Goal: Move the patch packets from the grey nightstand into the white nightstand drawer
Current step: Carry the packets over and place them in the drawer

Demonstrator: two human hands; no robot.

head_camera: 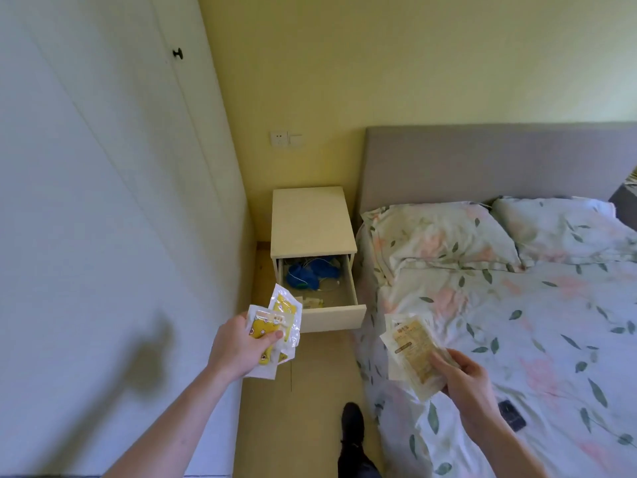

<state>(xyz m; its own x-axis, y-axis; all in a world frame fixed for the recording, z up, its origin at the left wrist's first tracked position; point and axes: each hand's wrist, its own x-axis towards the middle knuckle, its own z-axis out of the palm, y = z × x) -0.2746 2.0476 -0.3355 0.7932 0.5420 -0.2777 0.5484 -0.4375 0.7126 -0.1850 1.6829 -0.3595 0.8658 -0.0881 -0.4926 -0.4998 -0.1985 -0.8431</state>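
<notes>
My left hand (241,346) grips a fan of clear packets with yellow patches (277,322), held just left of the drawer front. My right hand (465,377) holds a stack of pale cream packets with orange print (412,350) over the bed's edge. The white nightstand (312,222) stands in the corner with its top drawer (332,317) pulled open. Inside the drawer lie a blue bundle, white cables and a small pale packet. The grey nightstand is not in view.
A bed with floral bedding (517,322) and two pillows fills the right side, with a dark phone (512,415) lying on it. White wardrobe doors (103,201) line the left. My dark shoe (352,422) is on the narrow wooden floor strip between them.
</notes>
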